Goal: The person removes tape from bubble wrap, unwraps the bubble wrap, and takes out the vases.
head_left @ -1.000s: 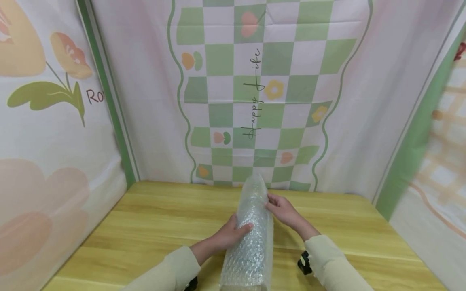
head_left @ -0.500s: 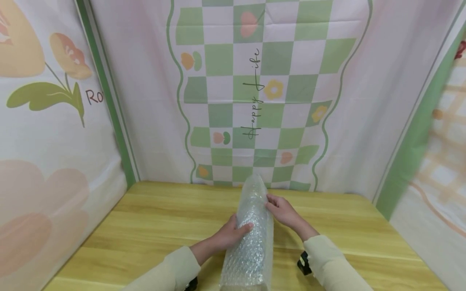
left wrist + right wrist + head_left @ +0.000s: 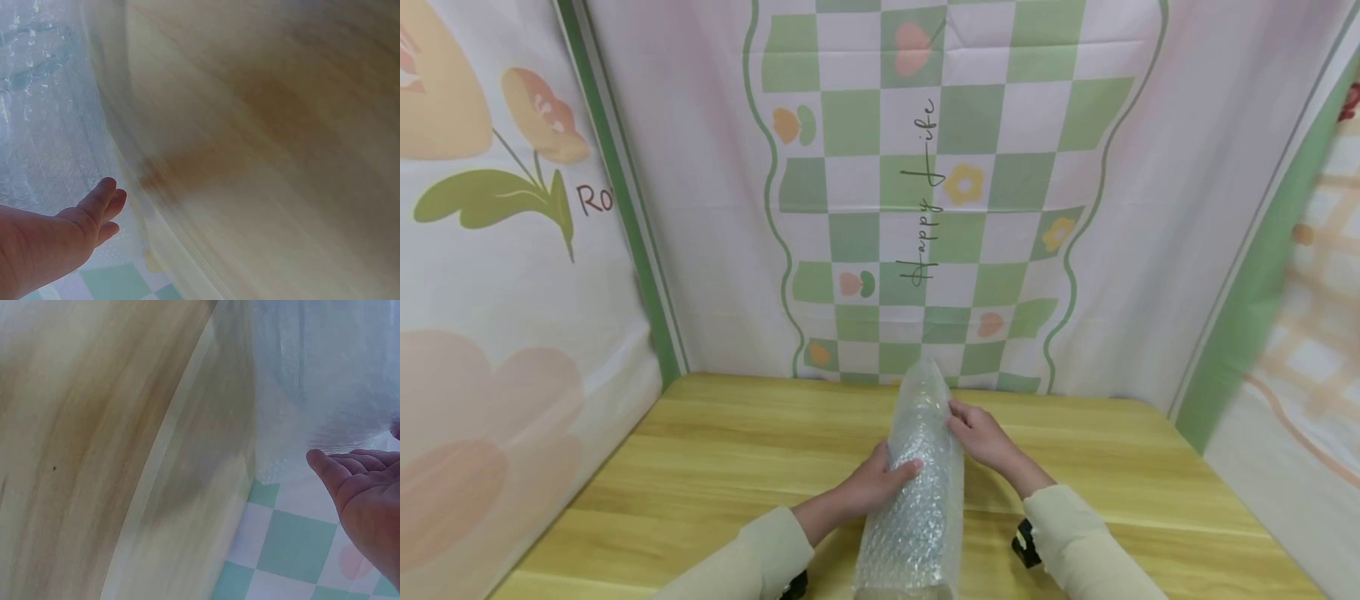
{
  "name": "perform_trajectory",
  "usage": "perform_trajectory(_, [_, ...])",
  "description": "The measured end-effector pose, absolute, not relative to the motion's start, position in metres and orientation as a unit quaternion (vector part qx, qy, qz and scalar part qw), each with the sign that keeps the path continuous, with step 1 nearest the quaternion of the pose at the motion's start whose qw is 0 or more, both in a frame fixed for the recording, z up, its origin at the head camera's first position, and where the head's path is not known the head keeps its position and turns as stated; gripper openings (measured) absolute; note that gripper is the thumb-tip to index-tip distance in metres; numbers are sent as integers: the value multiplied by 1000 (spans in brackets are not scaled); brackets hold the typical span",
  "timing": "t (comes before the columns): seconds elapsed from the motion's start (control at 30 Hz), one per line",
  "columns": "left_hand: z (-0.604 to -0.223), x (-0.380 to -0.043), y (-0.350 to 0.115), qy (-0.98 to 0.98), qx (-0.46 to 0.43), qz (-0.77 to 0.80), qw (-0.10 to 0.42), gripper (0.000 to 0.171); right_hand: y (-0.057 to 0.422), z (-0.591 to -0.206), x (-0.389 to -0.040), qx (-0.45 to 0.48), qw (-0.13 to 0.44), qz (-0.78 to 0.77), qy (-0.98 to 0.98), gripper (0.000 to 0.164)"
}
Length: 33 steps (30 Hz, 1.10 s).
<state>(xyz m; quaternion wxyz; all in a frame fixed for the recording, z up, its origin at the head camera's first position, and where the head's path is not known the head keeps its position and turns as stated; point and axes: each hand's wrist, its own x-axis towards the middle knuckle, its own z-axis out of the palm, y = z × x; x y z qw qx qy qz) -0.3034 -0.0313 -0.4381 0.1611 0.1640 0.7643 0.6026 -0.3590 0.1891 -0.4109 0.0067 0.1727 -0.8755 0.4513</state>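
A long bundle of clear bubble wrap [image 3: 913, 517] lies lengthwise in front of me, its narrow far end reaching the back of the table in the head view. What it wraps is blurred by the bubbles; a brownish patch shows at its near end. My left hand [image 3: 868, 486] holds its left side, thumb across the top and the other fingers along the flank. Farther up, my right hand [image 3: 982, 433] pinches the loose edge on the right side between thumb and fingers. In the right wrist view the bubble wrap [image 3: 331, 375] hangs in a loose flap beyond the right hand [image 3: 369, 494].
The bundle is over a wood-grain table [image 3: 730, 467]. A checkered cloth [image 3: 910, 208] hangs behind the table, with a flowered cloth [image 3: 512, 292] at the left and another printed cloth [image 3: 1300, 350] at the right. A small black device [image 3: 1026, 543] is at the right wrist.
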Motion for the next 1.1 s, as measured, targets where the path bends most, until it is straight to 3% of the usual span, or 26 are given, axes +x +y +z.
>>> perform_trajectory(1.1, [-439, -304, -31, 775, 162, 592, 152, 84, 184, -414, -363, 170, 25, 430, -886, 44])
